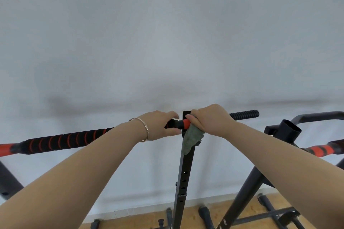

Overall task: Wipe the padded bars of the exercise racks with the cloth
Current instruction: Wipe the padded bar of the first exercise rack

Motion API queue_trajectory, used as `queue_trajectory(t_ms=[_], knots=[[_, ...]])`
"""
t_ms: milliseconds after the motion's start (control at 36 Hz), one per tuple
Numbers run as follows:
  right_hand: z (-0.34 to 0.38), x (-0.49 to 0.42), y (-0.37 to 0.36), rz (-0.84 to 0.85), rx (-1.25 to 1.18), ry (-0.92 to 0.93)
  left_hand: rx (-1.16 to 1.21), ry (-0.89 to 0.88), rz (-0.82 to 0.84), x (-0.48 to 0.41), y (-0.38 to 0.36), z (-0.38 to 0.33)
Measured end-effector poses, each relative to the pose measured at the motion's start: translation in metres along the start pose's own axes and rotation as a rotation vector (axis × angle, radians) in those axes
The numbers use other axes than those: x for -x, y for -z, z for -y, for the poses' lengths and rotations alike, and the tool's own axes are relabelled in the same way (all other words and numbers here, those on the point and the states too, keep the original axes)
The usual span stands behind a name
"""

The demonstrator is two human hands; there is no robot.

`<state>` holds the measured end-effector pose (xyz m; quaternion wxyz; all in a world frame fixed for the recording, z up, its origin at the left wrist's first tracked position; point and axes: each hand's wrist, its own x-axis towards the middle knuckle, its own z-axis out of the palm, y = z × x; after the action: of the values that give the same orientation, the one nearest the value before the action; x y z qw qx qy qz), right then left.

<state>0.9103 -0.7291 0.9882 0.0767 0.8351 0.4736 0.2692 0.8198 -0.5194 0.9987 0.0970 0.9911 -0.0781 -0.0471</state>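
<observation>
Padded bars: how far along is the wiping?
Done: cannot tell from the foam. In hand: right hand wraps the green cloth round the black-and-red striped foam bar beside the black upright; left hand grips the bar. Left: seemingly the second rack's red-and-black bar, right.

The padded bar (61, 140) was black with thin orange-red spiral stripes, and plain orange-red at its left end. The cloth (191, 139) was mottled grey-green. The upright post (183, 178) and ribbed grip (243, 114) were black. A second bar (320, 150) showed orange-red with black bands. The bracelet (145, 130) was gold, the wall (167, 33) pale grey-white, the floor (247, 210) tan wood-grain.
</observation>
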Motion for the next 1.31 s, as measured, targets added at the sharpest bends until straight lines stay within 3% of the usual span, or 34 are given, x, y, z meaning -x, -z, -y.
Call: queue_trajectory(t_ms=[139,278,472,583,667,778,889,1083,1194,1306], knots=[[-0.005,-0.002,-0.002,-0.128,0.002,0.061,-0.185,-0.033,-0.075,-0.003,-0.004,-0.009],[-0.006,0.005,-0.002,-0.319,-0.027,0.051,-0.167,-0.023,-0.092,-0.004,0.000,-0.005],[0.003,0.019,-0.007,-0.290,0.054,0.012,0.037,-0.001,-0.002,-0.005,0.014,0.000],[-0.001,0.009,0.001,-0.182,0.048,-0.038,-0.041,-0.005,0.002,-0.006,0.012,-0.002],[0.000,0.000,0.016,0.051,0.026,-0.077,-0.185,-0.014,-0.068,-0.007,0.006,-0.004],[-0.014,-0.009,0.030,0.488,-0.333,-0.265,-0.292,-0.055,-0.141,-0.008,-0.006,-0.006],[-0.023,-0.006,0.025,0.615,-0.548,-0.363,-0.331,-0.071,-0.203,-0.006,-0.012,-0.010],[-0.013,-0.004,0.020,0.367,-0.343,-0.267,-0.142,-0.093,-0.077,-0.011,0.002,-0.031],[-0.010,0.008,0.030,0.184,0.049,-0.098,-0.038,-0.073,-0.017,-0.019,0.010,-0.039],[-0.018,0.030,0.010,-0.220,0.043,-0.110,0.127,-0.065,0.074,-0.021,0.024,-0.034]])
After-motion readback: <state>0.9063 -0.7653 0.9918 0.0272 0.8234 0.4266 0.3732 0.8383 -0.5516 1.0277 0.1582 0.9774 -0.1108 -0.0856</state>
